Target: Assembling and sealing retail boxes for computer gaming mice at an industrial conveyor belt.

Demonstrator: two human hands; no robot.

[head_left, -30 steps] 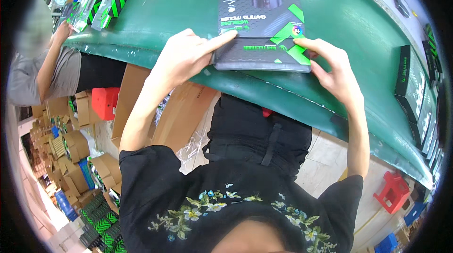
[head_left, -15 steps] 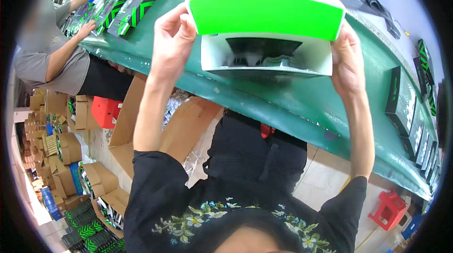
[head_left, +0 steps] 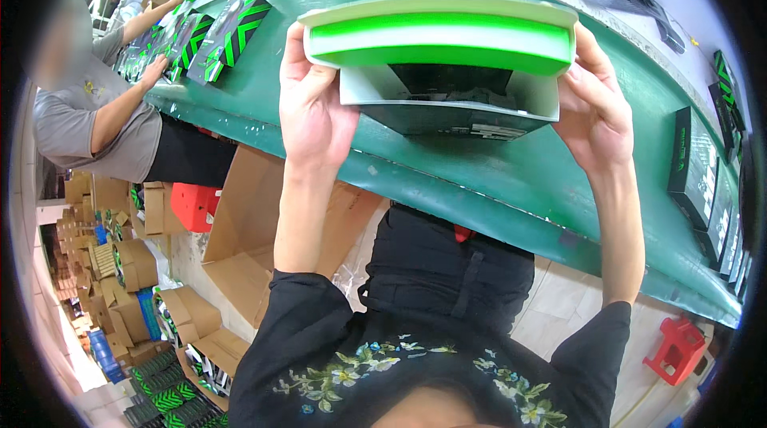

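Open black box (head_left: 423, 119) — bright green flap (head_left: 439, 55), pale inner walls (head_left: 538, 97)

Small whitish print, too fine to read, stands on the dark outer face of the open box (head_left: 423, 118). At the right, a black box (head_left: 693, 203) bears a line of green lettering (head_left: 681, 148) and blurred white print (head_left: 706, 163), neither clearly legible.

The box (head_left: 447, 120) is black, its flap (head_left: 439, 54) bright green, the table (head_left: 651, 97) deep green.
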